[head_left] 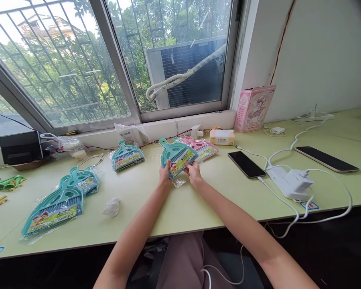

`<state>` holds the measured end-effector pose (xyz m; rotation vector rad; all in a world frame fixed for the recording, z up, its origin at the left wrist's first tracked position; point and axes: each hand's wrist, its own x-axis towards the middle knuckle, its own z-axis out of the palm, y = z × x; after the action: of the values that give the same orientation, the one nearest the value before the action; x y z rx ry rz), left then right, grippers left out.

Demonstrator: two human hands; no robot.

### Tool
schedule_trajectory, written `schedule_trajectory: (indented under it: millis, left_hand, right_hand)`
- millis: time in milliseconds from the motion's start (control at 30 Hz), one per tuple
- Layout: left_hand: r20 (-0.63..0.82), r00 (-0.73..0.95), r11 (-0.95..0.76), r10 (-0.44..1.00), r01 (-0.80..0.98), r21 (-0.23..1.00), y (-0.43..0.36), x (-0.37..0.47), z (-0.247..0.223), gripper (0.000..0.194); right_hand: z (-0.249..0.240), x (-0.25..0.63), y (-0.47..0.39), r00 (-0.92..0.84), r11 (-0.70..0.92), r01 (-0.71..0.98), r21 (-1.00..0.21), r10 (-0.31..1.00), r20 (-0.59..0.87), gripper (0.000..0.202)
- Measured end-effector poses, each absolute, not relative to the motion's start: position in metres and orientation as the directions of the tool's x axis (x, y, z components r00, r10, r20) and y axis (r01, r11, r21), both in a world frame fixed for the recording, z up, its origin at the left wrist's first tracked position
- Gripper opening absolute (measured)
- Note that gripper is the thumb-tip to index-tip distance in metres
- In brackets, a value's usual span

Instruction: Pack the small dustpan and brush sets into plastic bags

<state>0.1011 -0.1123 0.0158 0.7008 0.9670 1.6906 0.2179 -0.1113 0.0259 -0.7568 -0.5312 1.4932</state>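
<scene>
Between my two hands is a teal dustpan and brush set (175,155) in clear plastic, tilted up a little from the table. My left hand (165,173) grips its lower left edge, and my right hand (193,172) pinches its right side. Right behind it lies a pink dustpan set (203,147), partly covered. Another packed teal set (126,156) rests to the left near the window sill. Further left, a large teal dustpan set (55,208) overlaps a smaller teal one (88,180).
A crumpled white tissue (111,207) lies left of my arms. To the right are a phone (246,164), a second phone (326,158) and a white power strip (289,180) with trailing cables. A tissue pack (222,137) and a pink box (254,108) stand at the back.
</scene>
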Motion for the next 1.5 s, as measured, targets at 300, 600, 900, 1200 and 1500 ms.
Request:
schedule_trajectory:
  millis: [300,600,900,1200,1500]
  left_hand:
    - [0.130,-0.172,-0.186,0.977,-0.367,0.911,-0.114,0.108,0.013,0.062]
    - [0.125,-0.224,-0.195,0.967,-0.324,0.926,-0.114,0.103,0.014,0.059]
    - [0.140,-0.221,-0.203,0.965,-0.294,0.934,-0.114,0.100,0.015,0.057]
    - [0.159,-0.229,-0.215,0.960,-0.244,0.946,-0.115,0.102,0.017,0.065]
    - [0.096,-0.077,-0.106,0.992,-0.136,0.985,-0.120,0.097,0.024,0.069]
  right_hand:
    - [0.021,0.223,-0.104,0.086,-0.057,-0.741,-0.669,0.980,-0.179,0.017]
    - [0.027,0.222,-0.108,0.069,-0.096,-0.751,-0.653,0.973,-0.222,0.015]
    - [0.027,0.222,-0.108,-0.002,-0.121,-0.697,-0.707,0.986,-0.167,0.026]
    - [0.024,0.223,-0.105,0.002,-0.117,-0.711,-0.693,0.986,-0.168,0.025]
    - [0.023,0.225,-0.100,0.013,-0.165,-0.695,-0.700,0.970,-0.242,0.022]
